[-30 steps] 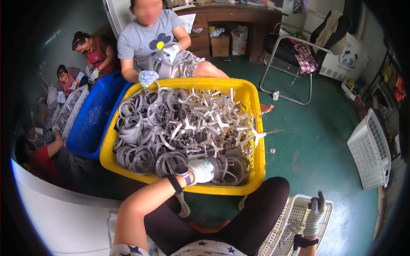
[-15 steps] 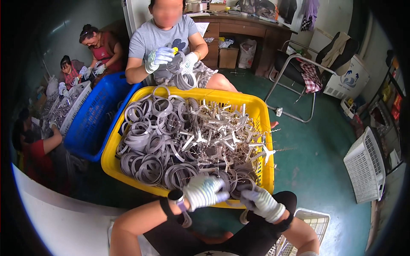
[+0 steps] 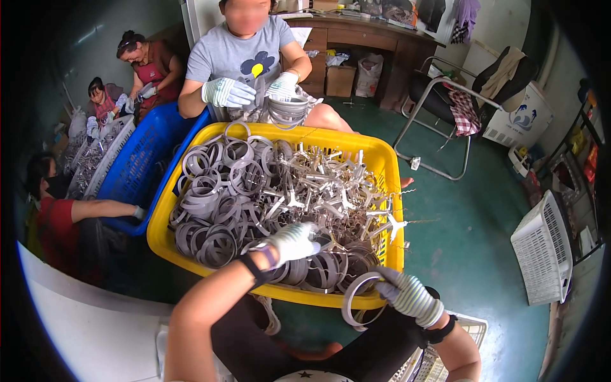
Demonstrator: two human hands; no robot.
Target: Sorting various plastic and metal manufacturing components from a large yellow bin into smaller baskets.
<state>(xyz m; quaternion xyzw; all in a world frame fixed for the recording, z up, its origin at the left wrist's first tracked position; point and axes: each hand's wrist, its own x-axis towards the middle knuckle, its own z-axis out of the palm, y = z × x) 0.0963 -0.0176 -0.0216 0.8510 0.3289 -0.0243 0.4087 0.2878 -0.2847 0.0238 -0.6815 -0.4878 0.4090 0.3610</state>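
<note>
A yellow plastic crate stands in front of me. Grey flat rings fill its left and near side, and silvery three-armed metal pieces with wavy wires are heaped on the right. In a striped work glove, my right hand is closed on the edge of a grey ring, held upright past the crate's near rim. My left hand, also gloved, reaches over the near middle of the pile; its fingers are blurred, so any grip is unclear.
Across the crate sits a person whose gloved hands hold several rings. A blue crate adjoins on the left, with other workers beyond. A black chair and a white basket stand to the right.
My left hand has moved up and farther over the pile. My right hand has shifted slightly right, with a ring now plainly in it. A worker at left has stretched an arm to the blue crate.
</note>
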